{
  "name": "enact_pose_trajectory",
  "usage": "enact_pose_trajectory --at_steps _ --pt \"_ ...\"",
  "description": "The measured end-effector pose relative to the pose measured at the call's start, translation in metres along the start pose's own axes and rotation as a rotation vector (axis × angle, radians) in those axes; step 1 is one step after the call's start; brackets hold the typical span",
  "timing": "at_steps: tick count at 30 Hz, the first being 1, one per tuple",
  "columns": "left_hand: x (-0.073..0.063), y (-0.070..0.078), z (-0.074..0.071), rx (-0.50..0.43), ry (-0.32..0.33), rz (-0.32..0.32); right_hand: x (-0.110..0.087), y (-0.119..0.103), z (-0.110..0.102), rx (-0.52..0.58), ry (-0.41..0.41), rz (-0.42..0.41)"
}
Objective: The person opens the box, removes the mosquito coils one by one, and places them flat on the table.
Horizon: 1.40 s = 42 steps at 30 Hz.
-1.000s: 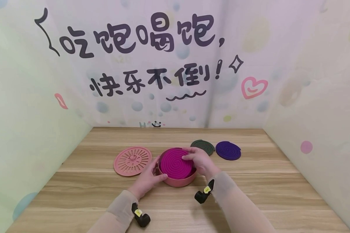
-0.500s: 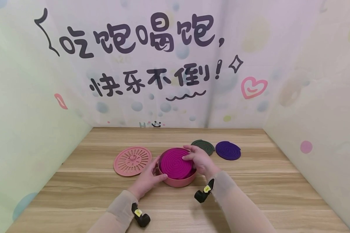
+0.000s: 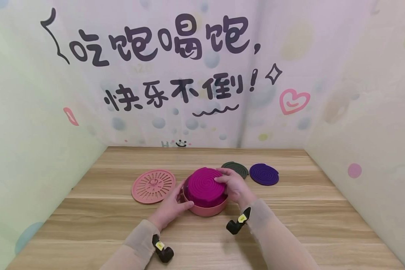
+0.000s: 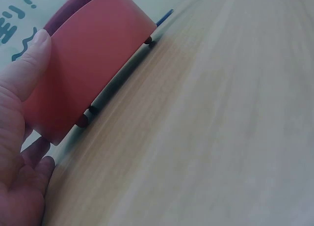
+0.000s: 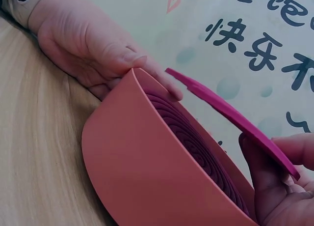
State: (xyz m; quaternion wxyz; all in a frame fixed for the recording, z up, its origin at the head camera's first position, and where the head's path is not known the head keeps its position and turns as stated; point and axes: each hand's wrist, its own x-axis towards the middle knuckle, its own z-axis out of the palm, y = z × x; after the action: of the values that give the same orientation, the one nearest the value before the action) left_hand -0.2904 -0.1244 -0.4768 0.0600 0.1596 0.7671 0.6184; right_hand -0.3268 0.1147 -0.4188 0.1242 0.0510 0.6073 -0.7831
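A magenta mosquito coil (image 3: 206, 184) is held over the mouth of a round pink mosquito coil box (image 3: 207, 211). My right hand (image 3: 237, 186) pinches the edge of this coil between thumb and fingers. In the right wrist view it hangs tilted above the rim, and another dark magenta coil (image 5: 196, 142) lies inside the box. My left hand (image 3: 170, 209) grips the box's left side, thumb at the near rim. Small dark feet (image 4: 82, 120) show under the box in the left wrist view.
A pink slotted lid (image 3: 138, 193) with a small knob lies left of the box. At the back right are a dark green coil (image 3: 235, 169), partly behind my right hand, and a purple coil (image 3: 264, 174). Printed cloth walls (image 3: 189, 127) enclose the wooden table (image 3: 307, 232).
My right hand has lifted the magenta coil slightly up and away from the box's near rim. The left hand stays on the box.
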Motion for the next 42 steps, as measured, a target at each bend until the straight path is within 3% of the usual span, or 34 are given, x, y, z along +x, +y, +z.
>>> enact_pose_trajectory --at_steps 8,14,19,28,35,42 --pt "0.000 0.000 0.000 -0.006 -0.006 0.003 -0.001 -0.008 -0.011 0.093 -0.022 -0.043" --pt "-0.001 0.000 0.000 0.008 0.004 -0.017 -0.001 -0.022 -0.038 0.143 -0.013 -0.086" --pt "0.000 0.000 0.000 0.012 0.009 0.016 -0.002 -0.031 -0.066 0.185 0.026 -0.120" --pt "-0.001 0.000 0.000 0.014 0.011 0.030 -0.008 -0.043 -0.116 0.341 0.162 -0.104" --pt "-0.002 -0.001 0.000 0.002 0.007 0.027 -0.017 -0.050 -0.157 0.542 0.258 -0.079" --pt "-0.002 -0.001 0.000 0.002 0.009 0.015 -0.025 -0.052 -0.184 0.593 0.425 -0.104"
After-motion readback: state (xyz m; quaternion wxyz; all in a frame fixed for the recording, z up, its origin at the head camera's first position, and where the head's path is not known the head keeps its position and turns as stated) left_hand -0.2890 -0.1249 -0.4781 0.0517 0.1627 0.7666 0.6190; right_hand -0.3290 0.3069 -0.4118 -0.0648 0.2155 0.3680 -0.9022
